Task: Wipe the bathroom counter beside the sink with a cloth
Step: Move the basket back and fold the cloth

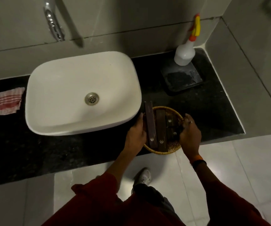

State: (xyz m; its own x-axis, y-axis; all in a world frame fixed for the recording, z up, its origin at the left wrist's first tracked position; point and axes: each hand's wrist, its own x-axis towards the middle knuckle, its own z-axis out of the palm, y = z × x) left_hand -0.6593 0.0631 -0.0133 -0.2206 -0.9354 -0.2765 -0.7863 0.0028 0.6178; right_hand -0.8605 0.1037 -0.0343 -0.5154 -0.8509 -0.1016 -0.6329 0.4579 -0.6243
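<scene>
A round wicker basket [164, 150] with several dark boxes in it sits at the front edge of the black counter [213, 115], right of the white sink [82, 93]. My left hand [135, 134] grips the basket's left rim, and my right hand [190, 134] grips its right rim. A red-and-white striped cloth [4, 101] lies flat on the counter left of the sink, far from both hands.
A white spray bottle [184, 54] with a yellow-orange trigger stands on a dark square tray [182, 79] in the back right corner. A chrome tap [54, 25] hangs above the sink. Grey walls close the counter at the back and right. White floor tiles lie below.
</scene>
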